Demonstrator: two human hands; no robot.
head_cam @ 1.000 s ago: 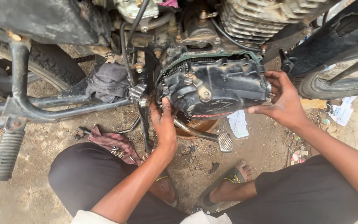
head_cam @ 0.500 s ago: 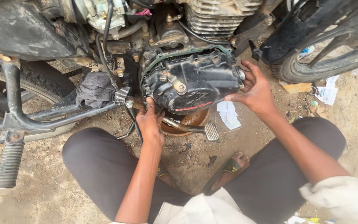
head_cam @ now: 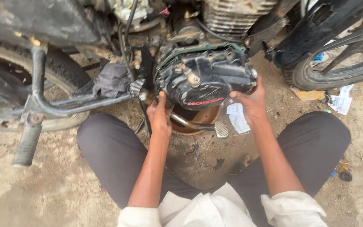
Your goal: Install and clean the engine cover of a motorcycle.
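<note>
While my left hand (head_cam: 159, 115) and right hand (head_cam: 252, 103) clasp the black engine cover (head_cam: 206, 80) at center frame, fingers pressed against its edges, I judge it needs steadying squarely against the motorcycle.

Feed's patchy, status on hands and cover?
Left hand and right hand grip black metal engine side cover at opposite edges. Silver foot pedal sits below.
</note>
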